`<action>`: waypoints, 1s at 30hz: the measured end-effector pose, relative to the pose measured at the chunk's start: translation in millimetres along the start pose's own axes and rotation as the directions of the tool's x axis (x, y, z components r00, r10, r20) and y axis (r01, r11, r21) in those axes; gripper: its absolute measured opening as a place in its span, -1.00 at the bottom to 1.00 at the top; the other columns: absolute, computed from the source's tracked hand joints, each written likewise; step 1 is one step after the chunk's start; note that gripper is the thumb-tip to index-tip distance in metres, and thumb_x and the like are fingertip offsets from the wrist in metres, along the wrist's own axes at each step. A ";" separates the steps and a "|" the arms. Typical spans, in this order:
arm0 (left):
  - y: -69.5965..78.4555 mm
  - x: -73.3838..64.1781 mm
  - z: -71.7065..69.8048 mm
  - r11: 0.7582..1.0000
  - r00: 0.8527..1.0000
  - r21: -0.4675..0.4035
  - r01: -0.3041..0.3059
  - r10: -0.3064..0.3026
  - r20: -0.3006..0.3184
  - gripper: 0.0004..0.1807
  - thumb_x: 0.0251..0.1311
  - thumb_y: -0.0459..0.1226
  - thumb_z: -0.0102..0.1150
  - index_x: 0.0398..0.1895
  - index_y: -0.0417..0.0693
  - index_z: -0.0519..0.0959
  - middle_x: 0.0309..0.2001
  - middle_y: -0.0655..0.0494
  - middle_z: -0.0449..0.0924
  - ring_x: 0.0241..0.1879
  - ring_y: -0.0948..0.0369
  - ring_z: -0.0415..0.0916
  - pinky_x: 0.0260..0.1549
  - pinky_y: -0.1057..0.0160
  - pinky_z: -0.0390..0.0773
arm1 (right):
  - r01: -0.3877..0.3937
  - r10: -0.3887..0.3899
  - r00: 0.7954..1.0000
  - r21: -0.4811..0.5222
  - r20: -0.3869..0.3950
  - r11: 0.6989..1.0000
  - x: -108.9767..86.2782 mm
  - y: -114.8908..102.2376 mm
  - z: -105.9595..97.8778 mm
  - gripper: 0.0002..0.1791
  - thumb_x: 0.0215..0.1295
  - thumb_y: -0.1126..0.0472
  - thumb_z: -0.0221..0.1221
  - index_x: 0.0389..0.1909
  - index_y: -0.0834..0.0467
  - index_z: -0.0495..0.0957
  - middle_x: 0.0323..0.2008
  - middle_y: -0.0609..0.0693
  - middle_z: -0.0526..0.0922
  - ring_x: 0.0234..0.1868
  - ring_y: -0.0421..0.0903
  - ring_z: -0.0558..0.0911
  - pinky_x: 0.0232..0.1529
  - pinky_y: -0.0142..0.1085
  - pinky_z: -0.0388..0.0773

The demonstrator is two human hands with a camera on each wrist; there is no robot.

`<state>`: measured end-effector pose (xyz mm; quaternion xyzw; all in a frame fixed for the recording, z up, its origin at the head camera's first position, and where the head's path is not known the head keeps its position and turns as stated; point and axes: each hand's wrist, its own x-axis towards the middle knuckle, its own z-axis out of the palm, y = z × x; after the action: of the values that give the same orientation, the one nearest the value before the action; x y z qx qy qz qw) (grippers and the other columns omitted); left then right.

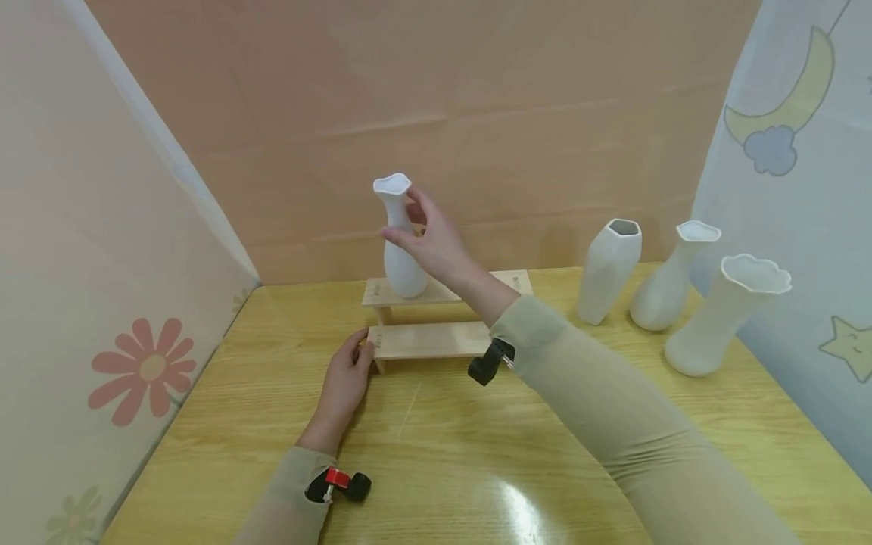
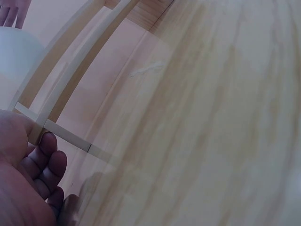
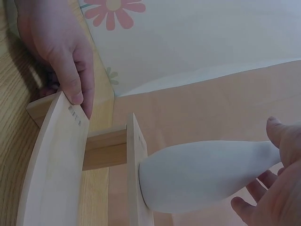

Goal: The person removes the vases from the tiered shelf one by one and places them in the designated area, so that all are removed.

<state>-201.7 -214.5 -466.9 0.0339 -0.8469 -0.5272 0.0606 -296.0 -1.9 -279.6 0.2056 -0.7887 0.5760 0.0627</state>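
A white vase (image 1: pixel 405 261) with a wavy rim stands on the upper step (image 1: pixel 446 294) of a two-tier wooden display stand (image 1: pixel 429 341), near its left end. My right hand (image 1: pixel 436 238) is around the vase's neck, thumb in front and fingers behind. In the right wrist view, the vase (image 3: pixel 197 174) has its base at the upper board; some fingertips (image 3: pixel 242 207) lie apart from its side. With the thumb on top and fingers underneath, my left hand (image 1: pixel 347 386) grips the left end of the lower step (image 3: pixel 56 155).
Several more white vases stand at the right: a faceted one (image 1: pixel 609 272), a slim-necked one (image 1: pixel 664 291) and a wide scalloped one (image 1: pixel 715 325). A peach backdrop (image 1: pixel 511 136) rises behind the table (image 1: pixel 443 446). Printed side panels flank it.
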 end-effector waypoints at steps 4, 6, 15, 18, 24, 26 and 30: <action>1.8 -0.7 0.5 1.000 1.000 -0.002 0.011 -0.011 0.001 -0.47 0.79 -0.14 -0.01 0.65 -0.14 0.41 -0.18 -0.02 0.59 -0.27 0.15 0.45 -0.28 0.24 0.47 | -0.005 0.005 1.000 0.015 -0.003 1.000 0.8 1.8 1.0 -0.09 0.51 0.01 0.46 0.74 0.02 0.23 0.36 0.04 0.63 0.40 0.01 0.59 0.41 0.11 0.50; 2.8 -0.9 0.3 1.000 1.000 -0.004 0.009 -0.009 0.000 -0.47 0.79 -0.13 -0.02 0.65 -0.15 0.40 -0.18 -0.02 0.59 -0.26 0.15 0.45 -0.27 0.24 0.47 | -0.008 0.008 1.000 0.022 -0.006 1.000 1.7 2.5 1.4 -0.11 0.52 0.03 0.45 0.73 0.03 0.24 0.35 0.04 0.64 0.38 0.00 0.60 0.40 0.10 0.51; 2.4 -0.5 2.2 1.000 1.000 -0.011 0.017 -0.017 0.003 -0.47 0.79 -0.14 0.00 0.65 -0.13 0.41 -0.20 -0.02 0.56 -0.27 0.15 0.44 -0.28 0.25 0.47 | -0.014 0.014 1.000 0.036 -0.019 0.999 1.2 4.2 2.5 -0.26 0.53 0.10 0.45 0.62 0.06 0.38 0.28 0.07 0.69 0.24 0.00 0.68 0.33 0.05 0.56; 2.3 -0.8 2.1 1.000 1.000 -0.017 0.017 -0.017 0.006 -0.47 0.79 -0.14 0.00 0.65 -0.13 0.40 -0.20 -0.02 0.55 -0.29 0.15 0.43 -0.31 0.25 0.46 | -0.016 0.017 1.000 0.019 -0.021 1.000 0.9 4.8 3.4 -0.28 0.54 0.11 0.44 0.60 0.09 0.41 0.32 0.08 0.68 0.27 0.00 0.66 0.34 0.02 0.56; 1.6 -0.9 2.1 1.000 1.000 -0.018 0.015 -0.015 0.008 -0.46 0.79 -0.12 0.00 0.65 -0.14 0.40 -0.17 -0.03 0.58 -0.26 0.16 0.44 -0.29 0.26 0.46 | -0.001 0.001 1.000 -0.003 -0.025 1.000 1.2 6.3 4.9 -0.32 0.58 0.16 0.39 0.60 0.19 0.41 0.40 0.13 0.63 0.38 0.00 0.61 0.39 -0.04 0.54; 1.7 -0.9 2.3 1.000 1.000 -0.020 0.014 -0.014 0.007 -0.46 0.79 -0.12 0.00 0.65 -0.15 0.40 -0.16 -0.04 0.59 -0.26 0.15 0.45 -0.29 0.26 0.46 | 0.006 -0.006 1.000 -0.012 -0.029 1.000 1.1 6.8 5.1 -0.34 0.59 0.17 0.38 0.59 0.20 0.41 0.40 0.14 0.63 0.39 0.01 0.61 0.40 -0.05 0.54; 2.2 -0.8 3.3 1.000 1.000 -0.020 0.019 -0.019 0.002 -0.47 0.79 -0.15 0.00 0.64 -0.15 0.41 -0.16 -0.06 0.59 -0.25 0.14 0.45 -0.28 0.27 0.47 | 0.012 -0.013 0.999 -0.010 -0.039 1.000 -1.8 6.3 4.5 -0.37 0.60 0.19 0.37 0.57 0.21 0.44 0.37 0.15 0.64 0.37 0.01 0.61 0.40 -0.04 0.54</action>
<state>-201.4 -210.6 -466.4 0.0410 -0.8413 -0.5362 0.0554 -296.3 -4.1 -287.3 0.1989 -0.7888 0.5757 0.0827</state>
